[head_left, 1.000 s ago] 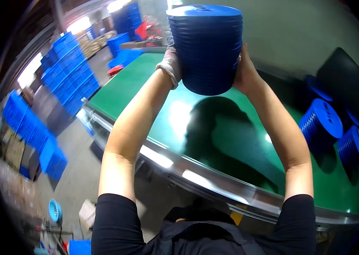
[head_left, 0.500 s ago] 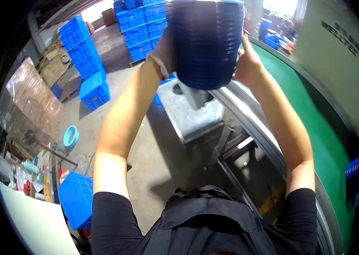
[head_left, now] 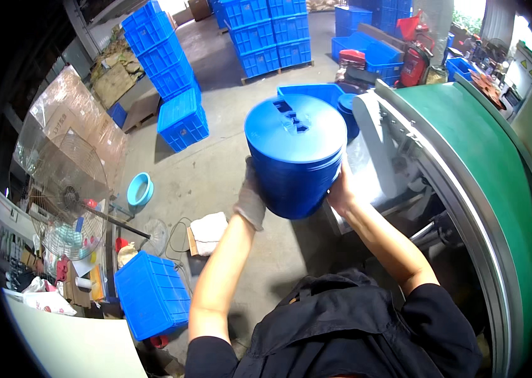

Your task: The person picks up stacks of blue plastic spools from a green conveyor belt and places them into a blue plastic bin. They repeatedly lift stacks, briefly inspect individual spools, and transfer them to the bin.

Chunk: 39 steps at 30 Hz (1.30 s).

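A tall stack of round blue plastic discs is held up in front of me between both hands. Its top disc shows a row of dark cut-outs, and its side is ridged by the discs' edges. My left hand, in a greyish glove, is closed against the stack's left side, with the fingers mostly hidden behind it. On the right side my right hand grips the stack, its fingers partly hidden too. Just beyond the stack stand a blue bin and another round blue stack.
A green conveyor belt with a metal frame curves along my right. Stacked blue crates stand ahead left. To the left are a standing fan, a light blue basin and a lidded blue crate. A red fire extinguisher stands far right.
The stack has come down and closer to me, so its top now shows. My view has turned to the right and lifted, away from the belt's near part. Both hands keep their grip.
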{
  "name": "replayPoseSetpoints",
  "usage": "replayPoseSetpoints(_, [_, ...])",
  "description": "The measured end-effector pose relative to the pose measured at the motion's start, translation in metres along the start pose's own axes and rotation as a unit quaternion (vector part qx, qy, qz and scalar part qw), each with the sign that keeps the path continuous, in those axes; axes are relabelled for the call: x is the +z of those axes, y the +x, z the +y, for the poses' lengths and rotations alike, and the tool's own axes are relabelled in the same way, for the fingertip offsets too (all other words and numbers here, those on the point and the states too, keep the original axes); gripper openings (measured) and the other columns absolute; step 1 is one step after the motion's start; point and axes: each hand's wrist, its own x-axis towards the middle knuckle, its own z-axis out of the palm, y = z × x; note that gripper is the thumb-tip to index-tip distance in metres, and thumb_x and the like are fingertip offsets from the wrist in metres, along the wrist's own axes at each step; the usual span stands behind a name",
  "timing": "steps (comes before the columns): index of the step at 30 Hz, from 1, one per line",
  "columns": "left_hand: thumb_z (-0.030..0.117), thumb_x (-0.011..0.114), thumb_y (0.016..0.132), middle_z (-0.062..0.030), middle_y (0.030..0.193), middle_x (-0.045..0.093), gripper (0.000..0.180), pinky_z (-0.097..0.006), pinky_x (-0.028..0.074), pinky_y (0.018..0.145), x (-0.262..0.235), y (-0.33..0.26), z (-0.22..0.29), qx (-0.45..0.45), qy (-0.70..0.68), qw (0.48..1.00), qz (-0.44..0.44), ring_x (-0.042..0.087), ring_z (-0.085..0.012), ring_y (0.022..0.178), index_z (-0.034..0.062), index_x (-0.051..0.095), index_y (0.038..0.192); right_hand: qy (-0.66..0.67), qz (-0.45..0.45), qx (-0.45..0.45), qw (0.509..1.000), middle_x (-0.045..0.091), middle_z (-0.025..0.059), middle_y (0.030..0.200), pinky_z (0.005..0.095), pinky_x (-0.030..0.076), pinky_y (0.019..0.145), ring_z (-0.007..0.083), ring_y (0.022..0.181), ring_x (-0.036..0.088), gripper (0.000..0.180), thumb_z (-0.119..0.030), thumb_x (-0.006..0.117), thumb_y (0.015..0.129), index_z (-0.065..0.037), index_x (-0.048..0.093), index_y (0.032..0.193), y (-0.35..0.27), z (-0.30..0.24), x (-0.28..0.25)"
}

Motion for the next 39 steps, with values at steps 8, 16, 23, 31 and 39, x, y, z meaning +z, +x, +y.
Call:
replayPoseSetpoints(8, [0.040, 0.052, 0.091, -0.0021, 0.106, 0.060, 0.040, -0.030, 0.045, 0.085, -0.101, 0.125, -0.086, 0.033, -0.005, 0.995, 0.097, 0.054, -0.0148, 0.096, 0.0067, 0.056, 0.114, 0.061, 0.058, 0.016, 0.996, 0.032, 0.0116, 0.146, 0.0413, 0.022, 0.109, 0.0267, 0.132, 0.030, 0.072, -0.062, 0.030, 0.092, -0.008, 0.032, 0.141, 0.145, 0.064, -0.073])
replayPoseSetpoints(16, [0.046, 0.043, 0.094, -0.0060, 0.115, 0.056, 0.047, -0.034, 0.043, 0.091, -0.175, 0.299, -0.146, -0.047, -0.153, 0.987, 0.026, 0.051, -0.0179, 0.105, 0.0075, 0.050, 0.120, 0.024, 0.107, 0.030, 0.994, 0.046, 0.0138, 0.132, 0.0398, 0.038, 0.099, 0.0264, 0.119, 0.046, 0.070, -0.062, 0.033, 0.091, -0.007, 0.039, 0.135, 0.307, 0.060, -0.120])
replayPoseSetpoints(23, [0.051, 0.051, 0.088, -0.0107, 0.121, 0.055, 0.057, -0.040, 0.044, 0.095, -0.136, 0.430, -0.150, -0.188, -0.227, 0.955, -0.043, 0.051, -0.0243, 0.110, 0.0079, 0.046, 0.126, 0.063, 0.190, 0.011, 0.980, 0.045, 0.0143, 0.134, 0.0397, 0.038, 0.100, 0.0270, 0.120, 0.045, 0.067, -0.057, 0.030, 0.094, -0.005, 0.039, 0.135, 0.409, 0.054, -0.184])
replayPoseSetpoints(31, [0.050, 0.055, 0.087, -0.0099, 0.113, 0.054, 0.050, -0.040, 0.051, 0.085, -0.153, 0.600, -0.232, -0.356, -0.186, 0.916, -0.007, 0.055, -0.0236, 0.101, 0.0138, 0.043, 0.119, 0.288, 0.321, -0.027, 0.902, 0.052, 0.0114, 0.125, 0.0389, 0.042, 0.097, 0.0260, 0.111, 0.051, 0.043, -0.035, 0.032, 0.099, -0.007, 0.046, 0.128, 0.533, 0.090, -0.281])
replayPoseSetpoints(39, [0.052, 0.049, 0.088, -0.0077, 0.111, 0.057, 0.052, -0.039, 0.050, 0.082, -0.160, 0.746, -0.313, -0.462, -0.055, 0.885, -0.002, 0.056, -0.0223, 0.097, 0.0102, 0.048, 0.119, 0.271, 0.381, -0.073, 0.881, 0.057, 0.0115, 0.118, 0.0395, 0.046, 0.092, 0.0254, 0.105, 0.055, 0.033, -0.027, 0.040, 0.097, -0.009, 0.049, 0.123, 0.624, 0.123, -0.386])
